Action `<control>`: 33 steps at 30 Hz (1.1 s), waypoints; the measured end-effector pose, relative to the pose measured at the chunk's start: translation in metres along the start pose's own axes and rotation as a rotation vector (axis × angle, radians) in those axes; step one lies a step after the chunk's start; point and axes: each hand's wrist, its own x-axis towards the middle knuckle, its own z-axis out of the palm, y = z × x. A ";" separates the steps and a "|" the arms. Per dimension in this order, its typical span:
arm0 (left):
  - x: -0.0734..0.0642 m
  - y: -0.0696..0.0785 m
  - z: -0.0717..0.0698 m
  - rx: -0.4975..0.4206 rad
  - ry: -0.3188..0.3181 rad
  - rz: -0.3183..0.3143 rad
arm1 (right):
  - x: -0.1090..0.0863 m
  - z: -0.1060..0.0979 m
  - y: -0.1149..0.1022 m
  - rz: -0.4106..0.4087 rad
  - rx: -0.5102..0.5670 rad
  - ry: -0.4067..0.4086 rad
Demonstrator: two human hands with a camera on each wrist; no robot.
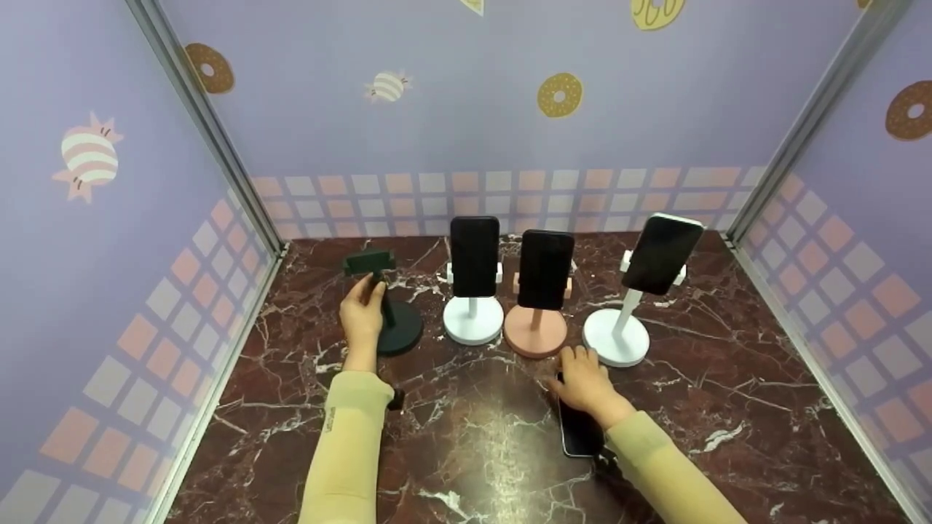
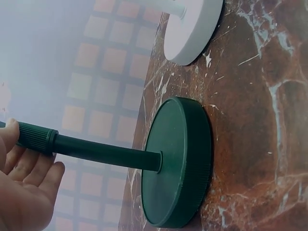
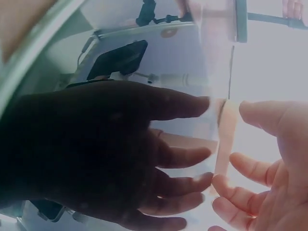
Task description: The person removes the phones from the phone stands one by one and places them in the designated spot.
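Observation:
At the left, my left hand (image 1: 362, 314) holds a dark green phone stand (image 1: 405, 331) by its neck, just below the cradle. The cradle (image 1: 368, 262) carries no phone. In the left wrist view the thumb and fingers (image 2: 36, 168) are round the ribbed collar, above the round base (image 2: 175, 163). My right hand (image 1: 585, 382) reaches over a black phone (image 1: 581, 437) lying flat on the table and covers its far end. The right wrist view shows the spread, slightly bent fingers (image 3: 250, 192) right at the glossy screen (image 3: 183, 130), which mirrors them.
Three more stands hold phones: a white one (image 1: 473, 331), a pink one (image 1: 535, 335) and a tilted white one (image 1: 617, 346) at the right. All stand on a dark red marbled table (image 1: 466, 451), enclosed by patterned walls (image 1: 466, 131) at the back and sides.

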 end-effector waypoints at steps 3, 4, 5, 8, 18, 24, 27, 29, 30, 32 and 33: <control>-0.007 0.001 -0.002 -0.046 0.016 -0.024 | 0.000 -0.003 -0.004 -0.011 0.006 0.013; -0.009 0.001 -0.002 -0.058 0.023 -0.028 | -0.001 -0.003 -0.005 -0.014 0.012 0.017; -0.011 0.001 -0.003 -0.073 0.032 -0.030 | -0.001 -0.004 -0.006 -0.017 0.020 0.019; -0.019 0.002 -0.004 -0.116 0.066 -0.023 | -0.002 -0.008 -0.011 -0.029 0.036 0.033; -0.043 0.006 0.001 -0.094 0.124 -0.007 | -0.002 -0.023 -0.030 -0.148 0.098 0.128; -0.053 0.011 0.012 -0.182 0.019 0.057 | -0.002 -0.032 -0.046 -0.209 0.171 0.170; -0.055 0.017 0.020 -0.245 -0.030 0.091 | -0.001 -0.035 -0.057 -0.235 0.234 0.202; -0.056 0.021 0.025 -0.260 -0.057 0.107 | 0.000 -0.036 -0.065 -0.239 0.295 0.210; -0.057 0.023 0.027 -0.265 -0.070 0.114 | 0.000 -0.037 -0.069 -0.242 0.335 0.217; -0.057 0.028 0.032 -0.273 -0.093 0.124 | 0.001 -0.038 -0.078 -0.241 0.421 0.228; -0.058 0.030 0.034 -0.278 -0.102 0.127 | 0.002 -0.039 -0.082 -0.240 0.467 0.233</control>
